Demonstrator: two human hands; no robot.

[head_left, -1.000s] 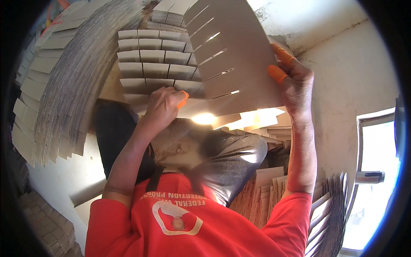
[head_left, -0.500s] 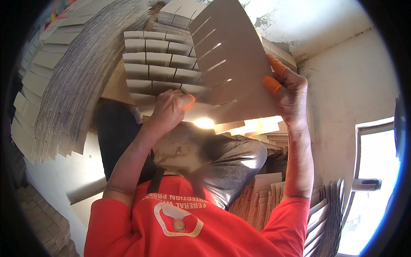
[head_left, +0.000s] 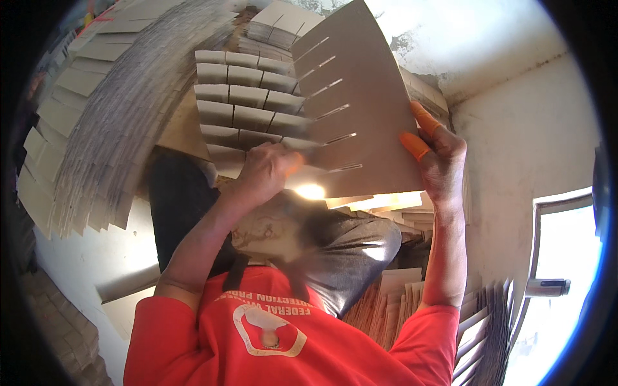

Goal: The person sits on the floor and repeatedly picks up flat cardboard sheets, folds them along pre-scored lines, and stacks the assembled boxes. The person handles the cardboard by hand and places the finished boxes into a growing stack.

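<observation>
My right hand (head_left: 444,157), with orange finger covers, grips the right edge of a large grey-brown cardboard sheet (head_left: 367,103). The sheet stands tilted, and a row of narrow slots runs along its left side. Left of it is a cardboard divider grid (head_left: 248,96), made of several rows of panels split by dark gaps. My left hand (head_left: 265,168) is closed at the grid's near edge, beside the sheet's lower left. Its fingers are curled and partly blurred, with orange on one fingertip; what they pinch is hidden.
A tall curved stack of cardboard pieces (head_left: 122,122) leans at the left. More slotted sheets (head_left: 278,22) lie at the far side, and upright cardboard bundles (head_left: 393,296) stand beside my right elbow. A wall (head_left: 515,128) and a bright window (head_left: 560,276) are at the right.
The sheet and the grid have shifted slightly down and to the right in the picture, both hands with them. My right hand keeps its grip on the sheet's edge.
</observation>
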